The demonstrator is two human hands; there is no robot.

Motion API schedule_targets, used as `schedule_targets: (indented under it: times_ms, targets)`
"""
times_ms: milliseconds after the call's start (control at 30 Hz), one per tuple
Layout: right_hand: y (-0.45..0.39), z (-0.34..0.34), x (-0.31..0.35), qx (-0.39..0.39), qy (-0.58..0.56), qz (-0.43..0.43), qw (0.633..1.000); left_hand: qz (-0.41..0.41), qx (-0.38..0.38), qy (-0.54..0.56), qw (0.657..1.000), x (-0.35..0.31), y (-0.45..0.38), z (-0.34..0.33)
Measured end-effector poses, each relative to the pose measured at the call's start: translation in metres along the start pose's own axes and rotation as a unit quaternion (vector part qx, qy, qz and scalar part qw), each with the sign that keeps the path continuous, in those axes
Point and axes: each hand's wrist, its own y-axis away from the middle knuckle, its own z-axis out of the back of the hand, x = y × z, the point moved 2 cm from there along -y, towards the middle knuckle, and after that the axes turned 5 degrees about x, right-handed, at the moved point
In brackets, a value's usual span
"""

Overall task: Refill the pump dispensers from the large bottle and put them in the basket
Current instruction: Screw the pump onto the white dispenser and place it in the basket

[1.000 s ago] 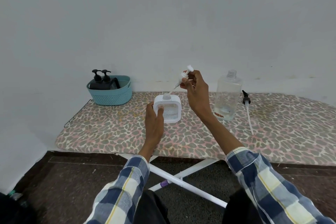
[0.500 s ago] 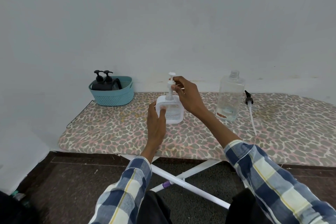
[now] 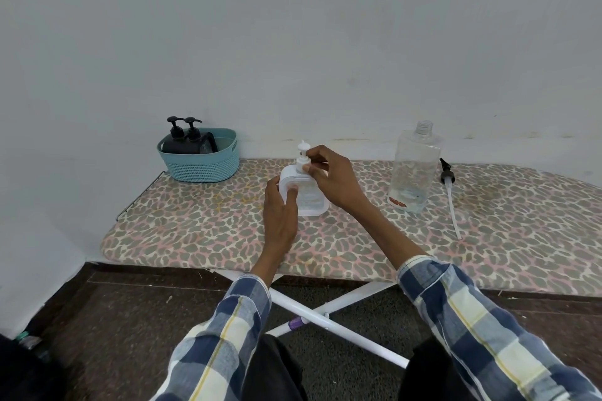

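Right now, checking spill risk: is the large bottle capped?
No, the large bottle stands open, its threaded neck bare, beside the loose black pump.

1 head camera looks forward and down, near the ironing board [image 3: 228, 231].

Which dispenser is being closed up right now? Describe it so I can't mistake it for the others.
On the leopard-print ironing board, look at the middle, between the teal basket and the tall clear bottle. The white square dispenser stands there, left hand steadying it, right hand on its pump. The basket's two dispensers are black.
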Motion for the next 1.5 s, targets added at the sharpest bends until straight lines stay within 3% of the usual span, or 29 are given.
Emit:
schedule_targets:
  times_ms: [267, 600, 833, 1067, 1300, 1500]
  targets:
    - [-0.002, 0.001, -0.002, 0.015, -0.012, -0.033, 0.999, 0.003, 0.001, -0.007, 1.000, -0.002, 0.001, 0.000]
    - [0.002, -0.001, -0.002, -0.034, -0.001, 0.010, 0.999, -0.009, 0.016, -0.009, 1.000, 0.001, 0.002, 0.000]
    - [-0.002, 0.000, -0.007, 0.014, 0.015, -0.022, 1.000, -0.012, 0.018, 0.000, 1.000, -0.002, 0.003, 0.001]
    - [-0.002, -0.009, -0.009, -0.045, 0.032, -0.040, 0.998, -0.010, 0.016, 0.004, 1.000, -0.001, 0.003, 0.001]
    - [-0.001, -0.009, -0.007, -0.020, 0.004, -0.046, 0.999, -0.012, 0.017, 0.010, 1.000, -0.002, 0.004, 0.001]
    - [0.000, -0.015, -0.007, -0.067, 0.032, -0.022, 0.997, -0.013, 0.016, 0.001, 1.000, 0.000, 0.004, 0.002]
